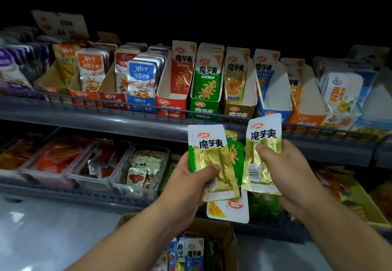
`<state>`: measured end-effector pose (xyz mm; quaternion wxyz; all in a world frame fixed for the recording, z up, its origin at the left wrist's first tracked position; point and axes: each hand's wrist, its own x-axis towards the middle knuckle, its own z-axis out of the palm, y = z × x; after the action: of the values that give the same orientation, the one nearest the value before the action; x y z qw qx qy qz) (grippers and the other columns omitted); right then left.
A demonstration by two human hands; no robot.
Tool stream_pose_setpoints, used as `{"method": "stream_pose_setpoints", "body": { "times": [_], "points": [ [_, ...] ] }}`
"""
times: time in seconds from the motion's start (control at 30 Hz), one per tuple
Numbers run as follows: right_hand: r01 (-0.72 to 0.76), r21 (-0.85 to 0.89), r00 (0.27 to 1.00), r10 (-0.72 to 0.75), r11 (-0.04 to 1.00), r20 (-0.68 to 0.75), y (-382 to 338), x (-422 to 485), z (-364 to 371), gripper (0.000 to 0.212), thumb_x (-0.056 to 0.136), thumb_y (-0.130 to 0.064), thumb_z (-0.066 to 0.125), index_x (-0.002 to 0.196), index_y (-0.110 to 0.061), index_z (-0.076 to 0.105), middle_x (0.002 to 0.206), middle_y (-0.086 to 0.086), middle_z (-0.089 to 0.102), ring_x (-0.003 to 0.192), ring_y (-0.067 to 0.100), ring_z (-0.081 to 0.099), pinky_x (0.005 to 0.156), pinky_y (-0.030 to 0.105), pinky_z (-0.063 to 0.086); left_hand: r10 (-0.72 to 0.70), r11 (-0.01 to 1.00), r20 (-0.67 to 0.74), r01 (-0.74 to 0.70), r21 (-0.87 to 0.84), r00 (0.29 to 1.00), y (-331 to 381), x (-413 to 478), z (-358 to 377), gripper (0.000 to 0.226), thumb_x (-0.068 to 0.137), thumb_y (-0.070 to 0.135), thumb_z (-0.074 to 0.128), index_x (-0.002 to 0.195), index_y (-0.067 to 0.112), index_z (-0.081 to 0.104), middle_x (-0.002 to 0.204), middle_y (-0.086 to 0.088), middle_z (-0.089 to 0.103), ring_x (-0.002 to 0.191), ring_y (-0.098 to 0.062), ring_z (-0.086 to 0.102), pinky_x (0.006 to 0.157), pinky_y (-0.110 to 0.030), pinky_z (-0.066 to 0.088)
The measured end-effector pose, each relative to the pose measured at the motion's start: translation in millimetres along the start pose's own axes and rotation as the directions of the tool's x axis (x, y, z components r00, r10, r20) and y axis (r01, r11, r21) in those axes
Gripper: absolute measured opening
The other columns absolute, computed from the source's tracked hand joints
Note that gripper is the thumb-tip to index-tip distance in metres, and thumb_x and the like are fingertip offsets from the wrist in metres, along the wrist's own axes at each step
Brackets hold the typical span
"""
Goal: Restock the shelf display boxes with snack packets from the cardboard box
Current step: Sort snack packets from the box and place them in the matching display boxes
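My left hand (191,180) grips a fanned bundle of snack packets (214,154), a gold one in front with green ones behind. My right hand (282,168) pinches a single gold packet (262,143) beside the bundle, thumb on its face. Both hands are in front of the upper shelf's rail. Right above them stands the gold display box (238,109) holding gold packets. Red (171,105), green (204,107), blue (273,109) and orange (305,117) display boxes flank it. The cardboard box (224,230) with mixed packets sits below, between my forearms.
A grey wire rail (127,109) runs along the upper shelf's front edge. Left of the konjac boxes stand fish-snack display boxes (140,98). The lower shelf holds clear plastic bins (135,171) of small packets. A pale floor (53,234) lies at the lower left.
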<state>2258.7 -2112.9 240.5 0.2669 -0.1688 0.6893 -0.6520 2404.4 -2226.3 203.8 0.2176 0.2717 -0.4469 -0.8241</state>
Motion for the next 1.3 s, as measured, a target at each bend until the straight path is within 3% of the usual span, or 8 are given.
{"method": "stream_pose_setpoints", "body": {
  "times": [0.27, 0.4, 0.47, 0.6, 0.7, 0.87, 1.03, 1.3],
  "points": [
    [0.004, 0.107, 1.0, -0.007, 0.994, 0.027, -3, 5, 2, 0.027, 0.106, -0.016, 0.047, 0.131, -0.026, 0.05, 0.104, 0.008, 0.075, 0.086, 0.028, 0.076, 0.069, 0.049, 0.062, -0.009, 0.999, -0.005, 0.009, -0.041, 1.0, -1, 1, 0, 0.037, 0.096, -0.005, 0.06, 0.125, 0.018, 0.059, 0.107, -0.012, 0.078, 0.094, -0.032, 0.077, 0.078, -0.048, 0.063],
    [-0.145, 0.101, 0.975, 0.125, 0.984, 0.182, 1, 2, 4, 0.041, 0.094, -0.045, 0.06, 0.124, -0.018, 0.062, 0.093, 0.008, 0.07, 0.082, 0.028, 0.066, 0.079, 0.045, 0.055, 0.019, 1.0, -0.012, -0.019, -0.006, 1.0, -4, 2, 2, 0.038, 0.096, -0.005, 0.061, 0.123, 0.021, 0.06, 0.109, -0.01, 0.078, 0.099, -0.032, 0.076, 0.089, -0.054, 0.06],
    [-0.173, 0.069, 0.948, 0.147, 0.982, 0.281, 2, -2, 7, 0.039, 0.092, -0.049, 0.058, 0.118, -0.022, 0.069, 0.105, 0.011, 0.072, 0.095, 0.035, 0.069, 0.093, 0.05, 0.053, 0.038, 0.999, -0.008, -0.038, 0.005, 0.999, -5, 1, 2, 0.04, 0.095, -0.005, 0.063, 0.125, 0.021, 0.059, 0.111, -0.011, 0.078, 0.102, -0.033, 0.075, 0.094, -0.058, 0.057],
    [-0.16, 0.216, 0.954, 0.095, 0.963, 0.283, 4, -3, 13, 0.028, 0.1, -0.026, 0.054, 0.127, -0.024, 0.063, 0.108, 0.007, 0.076, 0.101, 0.025, 0.073, 0.081, 0.043, 0.057, 0.073, 0.997, 0.004, -0.073, -0.016, 0.997, -5, 0, 3, 0.043, 0.092, -0.006, 0.065, 0.125, 0.019, 0.058, 0.111, -0.012, 0.077, 0.101, -0.034, 0.075, 0.087, -0.053, 0.061],
    [-0.122, 0.21, 0.971, 0.074, 0.97, 0.226, 9, -3, 14, 0.036, 0.093, -0.009, 0.065, 0.128, -0.015, 0.058, 0.109, 0.012, 0.075, 0.102, 0.03, 0.073, 0.089, 0.051, 0.057, 0.075, 0.995, 0.038, -0.073, -0.065, 0.996, -3, -2, 4, 0.044, 0.09, -0.005, 0.066, 0.126, 0.017, 0.058, 0.111, -0.014, 0.077, 0.096, -0.034, 0.076, 0.076, -0.047, 0.064],
    [-0.119, 0.09, 0.981, 0.104, 0.989, 0.165, 14, -4, 15, 0.032, 0.083, -0.013, 0.075, 0.113, -0.006, 0.064, 0.096, 0.01, 0.078, 0.084, 0.024, 0.076, 0.063, 0.033, 0.06, -0.01, 0.991, 0.077, 0.02, -0.129, 0.997, 1, -3, 3, 0.035, 0.098, 0.01, 0.061, 0.131, 0.021, 0.059, 0.115, -0.013, 0.076, 0.095, -0.033, 0.076, 0.075, -0.046, 0.064],
    [-0.133, 0.047, 0.982, 0.126, 0.99, 0.14, 15, 0, 12, 0.028, 0.083, -0.018, 0.076, 0.108, -0.009, 0.069, 0.094, 0.009, 0.078, 0.083, 0.024, 0.076, 0.066, 0.035, 0.058, -0.049, 0.992, 0.087, 0.058, -0.108, 0.995, 0, 0, -1, 0.039, 0.099, -0.001, 0.052, 0.129, 0.021, 0.06, 0.112, -0.014, 0.077, 0.095, -0.033, 0.075, 0.083, -0.051, 0.062],
    [-0.155, 0.027, 0.969, 0.147, 0.988, 0.197, 14, -7, 12, 0.024, 0.084, -0.013, 0.074, 0.107, -0.007, 0.073, 0.096, 0.013, 0.078, 0.086, 0.03, 0.076, 0.073, 0.042, 0.061, 0.074, 0.997, 0.03, -0.074, 0.017, 0.997, -6, 2, -3, 0.057, 0.086, -0.01, 0.071, 0.132, 0.018, 0.052, 0.116, -0.012, 0.076, 0.104, -0.034, 0.074, 0.091, -0.057, 0.059]
  ]
}}
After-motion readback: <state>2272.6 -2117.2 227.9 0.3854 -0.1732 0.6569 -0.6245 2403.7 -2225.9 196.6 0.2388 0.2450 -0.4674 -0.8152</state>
